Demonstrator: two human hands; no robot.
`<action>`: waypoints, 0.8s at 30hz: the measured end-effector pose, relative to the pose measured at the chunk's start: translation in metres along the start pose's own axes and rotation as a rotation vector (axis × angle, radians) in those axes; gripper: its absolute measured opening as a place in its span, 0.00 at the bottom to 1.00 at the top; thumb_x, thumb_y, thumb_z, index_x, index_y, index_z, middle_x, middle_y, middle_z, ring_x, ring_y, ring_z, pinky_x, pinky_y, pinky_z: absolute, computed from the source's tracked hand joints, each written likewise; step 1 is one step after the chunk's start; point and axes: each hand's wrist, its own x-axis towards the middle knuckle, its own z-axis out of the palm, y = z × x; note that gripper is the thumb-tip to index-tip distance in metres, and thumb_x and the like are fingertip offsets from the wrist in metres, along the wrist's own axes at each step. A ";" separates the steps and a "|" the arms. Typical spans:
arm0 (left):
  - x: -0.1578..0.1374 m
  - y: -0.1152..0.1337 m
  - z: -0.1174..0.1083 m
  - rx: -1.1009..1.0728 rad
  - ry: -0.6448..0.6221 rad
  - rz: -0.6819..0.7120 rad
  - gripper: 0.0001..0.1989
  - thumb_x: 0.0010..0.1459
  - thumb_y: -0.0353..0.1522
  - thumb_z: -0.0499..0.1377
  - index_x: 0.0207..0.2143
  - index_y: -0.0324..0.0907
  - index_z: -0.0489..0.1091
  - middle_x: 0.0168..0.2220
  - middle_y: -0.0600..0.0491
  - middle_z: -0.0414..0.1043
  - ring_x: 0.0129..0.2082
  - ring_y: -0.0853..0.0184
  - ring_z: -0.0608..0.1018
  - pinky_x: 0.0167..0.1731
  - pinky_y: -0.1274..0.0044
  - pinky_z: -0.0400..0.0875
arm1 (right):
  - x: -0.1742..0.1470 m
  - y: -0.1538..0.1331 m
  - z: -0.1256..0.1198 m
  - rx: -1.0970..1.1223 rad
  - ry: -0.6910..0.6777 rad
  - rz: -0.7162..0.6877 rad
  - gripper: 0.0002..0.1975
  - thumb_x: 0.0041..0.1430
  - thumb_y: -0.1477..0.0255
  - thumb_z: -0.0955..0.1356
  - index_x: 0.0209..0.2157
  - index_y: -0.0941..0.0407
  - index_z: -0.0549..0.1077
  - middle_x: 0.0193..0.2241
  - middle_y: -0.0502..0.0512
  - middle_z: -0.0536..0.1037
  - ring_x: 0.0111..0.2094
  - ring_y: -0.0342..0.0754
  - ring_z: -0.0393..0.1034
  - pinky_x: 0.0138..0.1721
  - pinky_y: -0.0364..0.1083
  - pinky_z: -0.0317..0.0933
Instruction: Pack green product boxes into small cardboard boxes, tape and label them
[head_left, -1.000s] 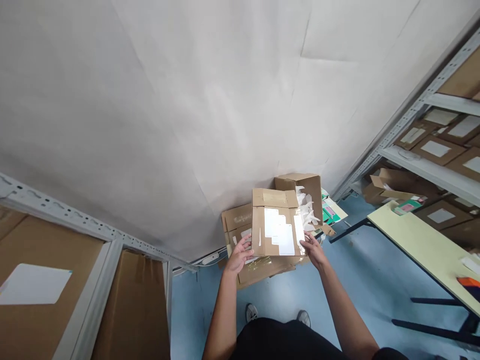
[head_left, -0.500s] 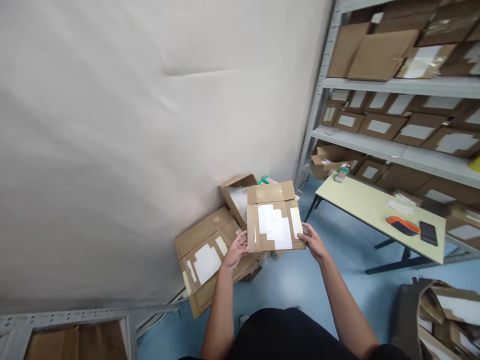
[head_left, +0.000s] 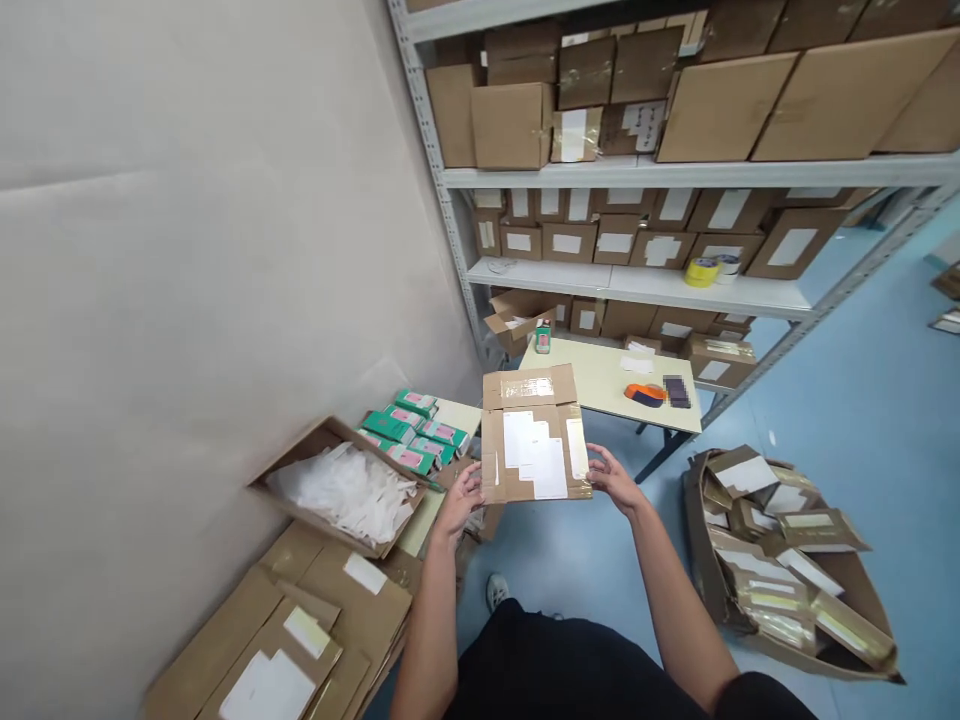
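A flattened cardboard box (head_left: 534, 432) is held up in front of me, with white paper labels on its face and shiny clear tape across its upper flap. My left hand (head_left: 459, 503) grips its lower left edge, fingers partly behind the board. On the opposite side, my right hand (head_left: 613, 480) pinches the lower right edge with thumb and fingers. Both hands are closed on the box, which hangs in the air between me and the small table (head_left: 592, 378).
Left: an open carton (head_left: 262, 487) of white crumpled material, several green boxes (head_left: 411, 458), stacked flattened cardboard (head_left: 300, 570). Ahead: a metal shelf (head_left: 637, 280) of cartons; yellow tape (head_left: 702, 272); an orange-and-black object (head_left: 645, 395) on the table. Right: a large bin (head_left: 697, 560) of small boxes.
My view has turned to the right, bringing the shelf, green boxes and large bin further into sight. The flattened box stays in both hands at much the same place in front of me.
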 end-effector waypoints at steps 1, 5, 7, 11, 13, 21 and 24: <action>0.014 0.000 0.005 0.013 -0.022 -0.012 0.40 0.40 0.29 0.69 0.59 0.48 0.69 0.43 0.51 0.76 0.36 0.67 0.77 0.33 0.79 0.69 | 0.003 0.001 -0.007 0.002 0.021 0.004 0.37 0.44 0.67 0.76 0.58 0.46 0.68 0.36 0.49 0.77 0.37 0.50 0.74 0.39 0.48 0.67; 0.076 0.001 0.019 0.034 -0.102 -0.056 0.40 0.38 0.27 0.66 0.58 0.47 0.69 0.43 0.51 0.76 0.33 0.68 0.76 0.30 0.81 0.66 | 0.023 -0.002 -0.028 0.013 0.094 -0.002 0.37 0.43 0.68 0.77 0.57 0.46 0.68 0.37 0.48 0.77 0.38 0.50 0.74 0.40 0.48 0.68; 0.112 0.005 0.026 0.035 -0.134 -0.066 0.40 0.37 0.26 0.65 0.58 0.47 0.70 0.43 0.51 0.76 0.33 0.69 0.76 0.28 0.82 0.65 | 0.038 -0.008 -0.037 0.008 0.139 -0.016 0.37 0.43 0.68 0.77 0.57 0.46 0.68 0.37 0.49 0.77 0.39 0.50 0.74 0.40 0.48 0.68; 0.190 0.022 0.043 0.012 -0.199 -0.056 0.38 0.36 0.25 0.63 0.55 0.47 0.70 0.44 0.51 0.77 0.32 0.70 0.76 0.26 0.83 0.64 | 0.075 -0.030 -0.050 -0.022 0.242 -0.034 0.38 0.42 0.68 0.77 0.57 0.46 0.69 0.36 0.48 0.77 0.37 0.49 0.74 0.39 0.48 0.68; 0.228 0.035 0.050 0.017 -0.234 -0.055 0.36 0.35 0.25 0.62 0.52 0.46 0.71 0.44 0.52 0.77 0.31 0.70 0.76 0.26 0.84 0.65 | 0.096 -0.044 -0.053 -0.026 0.289 -0.041 0.38 0.42 0.69 0.76 0.58 0.46 0.69 0.36 0.47 0.76 0.36 0.48 0.74 0.37 0.47 0.68; 0.341 0.067 0.056 0.063 -0.323 -0.135 0.44 0.36 0.25 0.63 0.62 0.46 0.66 0.47 0.51 0.76 0.32 0.71 0.76 0.28 0.83 0.66 | 0.170 -0.067 -0.053 -0.029 0.508 -0.016 0.39 0.38 0.70 0.73 0.57 0.48 0.69 0.33 0.44 0.72 0.31 0.44 0.69 0.33 0.44 0.65; 0.367 0.066 0.057 0.116 -0.351 -0.166 0.42 0.36 0.25 0.62 0.60 0.43 0.70 0.49 0.48 0.76 0.33 0.71 0.76 0.27 0.83 0.64 | 0.187 -0.065 -0.059 0.011 0.543 0.012 0.42 0.37 0.71 0.74 0.59 0.47 0.67 0.35 0.45 0.72 0.32 0.44 0.69 0.34 0.44 0.66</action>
